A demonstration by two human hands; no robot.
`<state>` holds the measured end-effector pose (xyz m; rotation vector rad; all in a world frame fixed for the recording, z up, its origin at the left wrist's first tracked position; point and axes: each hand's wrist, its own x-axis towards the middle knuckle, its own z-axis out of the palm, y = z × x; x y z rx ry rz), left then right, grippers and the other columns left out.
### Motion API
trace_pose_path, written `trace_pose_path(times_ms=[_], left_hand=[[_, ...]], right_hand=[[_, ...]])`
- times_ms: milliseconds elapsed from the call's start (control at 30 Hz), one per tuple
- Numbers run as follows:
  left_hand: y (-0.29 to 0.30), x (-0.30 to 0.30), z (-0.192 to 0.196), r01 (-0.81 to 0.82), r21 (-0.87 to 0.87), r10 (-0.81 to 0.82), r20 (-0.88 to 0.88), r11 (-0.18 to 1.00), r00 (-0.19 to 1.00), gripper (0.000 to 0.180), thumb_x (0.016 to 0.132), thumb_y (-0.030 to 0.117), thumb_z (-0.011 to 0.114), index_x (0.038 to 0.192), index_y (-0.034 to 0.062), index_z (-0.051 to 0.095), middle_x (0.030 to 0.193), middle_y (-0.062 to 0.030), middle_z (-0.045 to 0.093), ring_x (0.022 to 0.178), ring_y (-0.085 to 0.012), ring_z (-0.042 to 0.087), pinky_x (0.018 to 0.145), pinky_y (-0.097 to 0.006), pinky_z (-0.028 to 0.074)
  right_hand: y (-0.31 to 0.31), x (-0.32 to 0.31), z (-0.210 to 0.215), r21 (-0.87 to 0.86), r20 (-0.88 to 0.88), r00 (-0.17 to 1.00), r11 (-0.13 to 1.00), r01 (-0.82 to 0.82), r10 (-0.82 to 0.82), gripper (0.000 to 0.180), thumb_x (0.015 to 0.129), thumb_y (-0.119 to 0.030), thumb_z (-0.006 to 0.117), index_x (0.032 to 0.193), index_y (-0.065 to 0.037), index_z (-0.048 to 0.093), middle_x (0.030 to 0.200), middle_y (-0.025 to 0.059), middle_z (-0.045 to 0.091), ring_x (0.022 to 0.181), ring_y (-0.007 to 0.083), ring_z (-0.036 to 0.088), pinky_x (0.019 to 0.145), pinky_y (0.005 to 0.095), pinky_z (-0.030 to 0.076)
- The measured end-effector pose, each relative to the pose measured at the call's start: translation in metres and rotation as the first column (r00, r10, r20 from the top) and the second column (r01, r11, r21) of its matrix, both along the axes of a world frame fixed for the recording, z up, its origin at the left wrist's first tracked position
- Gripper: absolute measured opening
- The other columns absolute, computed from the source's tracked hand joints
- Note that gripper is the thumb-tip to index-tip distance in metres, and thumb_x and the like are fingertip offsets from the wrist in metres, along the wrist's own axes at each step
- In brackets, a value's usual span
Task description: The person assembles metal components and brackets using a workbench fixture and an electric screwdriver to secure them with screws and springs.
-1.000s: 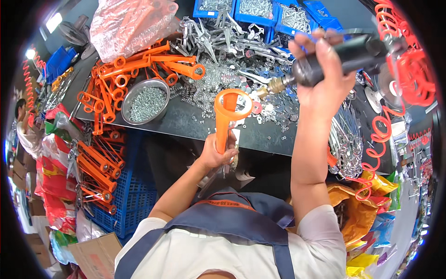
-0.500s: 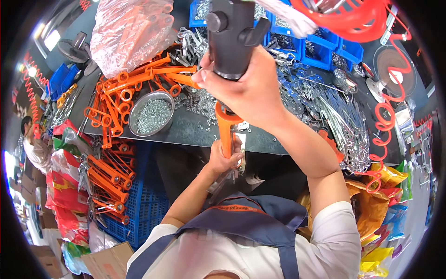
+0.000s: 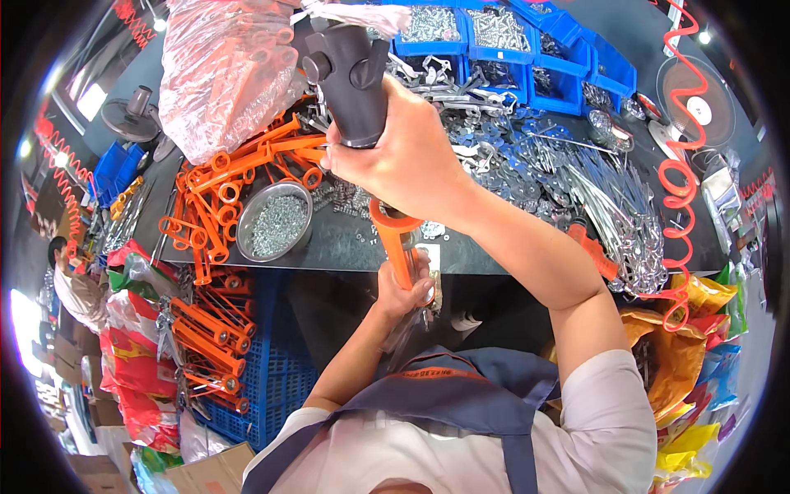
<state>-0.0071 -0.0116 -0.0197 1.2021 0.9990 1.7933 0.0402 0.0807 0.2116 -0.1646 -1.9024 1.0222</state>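
Head view, and both my hands are busy! My left grip (image 3: 403, 288) closes round the lower part of an orange handle piece (image 3: 398, 253), which stands tilted, ring end up, just above my fingers. My right grip (image 3: 407, 152), higher up, is wrapped round a black cylindrical tool (image 3: 354, 90), its thick end leaning up and away from me. That orange ring sits right under my right grip, partly covered by it; whether the tool touches it, I can't tell, because my hand hides the lower end.

Left of my left grip, on the dark surface (image 3: 341, 247), here's a metal bowl (image 3: 298, 244) full of small metal pieces (image 3: 278, 222). Beyond that, a heap of orange pieces (image 3: 216, 206) sprawls, and farther up a clear plastic bag (image 3: 230, 74) bulges with more orange.

Beyond my right grip, up and to its right, blue bins (image 3: 500, 56) stand loaded with small metal parts. Well off to its right, thin metal rods (image 3: 625, 214) fan out in a bunch, and past them dangles a red coiled hose (image 3: 679, 198). Down left of my left grip, a blue crate (image 3: 271, 354) stands below the surface.
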Motion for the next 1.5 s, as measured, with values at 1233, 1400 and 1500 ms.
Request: trace_pose_path(times_ms=[1233, 1400, 1500], left_hand=[[-0.033, -0.048, 0.054, -0.459, 0.204, 0.133, 0.788, 0.865, 0.601, 0.052, 0.088, 0.054, 0.049, 0.090, 0.0024, 0.054, 0.066, -0.0005, 0.041, 0.055, -0.0095, 0.038, 0.055, -0.025, 0.034], [-0.087, -0.087, 0.058, -0.244, 0.309, 0.063, 0.497, 0.919, 0.865, 0.045, 0.091, 0.047, 0.045, 0.100, 0.0038, 0.053, 0.066, -0.0020, 0.043, 0.054, -0.0105, 0.038, 0.054, -0.026, 0.033], [-0.163, -0.146, 0.044, -0.421, 0.035, 0.412, 0.139, 0.907, 0.900, 0.045, 0.084, 0.040, 0.064, 0.100, 0.0014, 0.048, 0.068, -0.0043, 0.048, 0.058, -0.0133, 0.045, 0.054, -0.029, 0.039]], right_hand=[[-0.073, 0.024, -0.181, -0.844, -0.208, 0.941, 0.437, -0.311, 0.268, 0.065, 0.095, -0.035, 0.047, 0.142, -0.002, 0.016, 0.128, 0.0188, 0.048, 0.119, 0.0279, 0.050, 0.092, 0.0389, 0.046], [-0.096, 0.015, -0.190, -0.943, -0.333, 0.723, -0.233, -0.240, 0.605, 0.040, 0.095, -0.024, 0.046, 0.122, 0.005, 0.047, 0.115, 0.0171, 0.058, 0.106, 0.0307, 0.058, 0.091, 0.0402, 0.047], [-0.090, 0.029, -0.188, -0.942, -0.130, 0.794, 0.176, -0.286, 0.594, 0.037, 0.090, -0.013, 0.052, 0.121, 0.006, 0.046, 0.113, 0.0203, 0.057, 0.108, 0.0349, 0.057, 0.091, 0.0442, 0.047]])
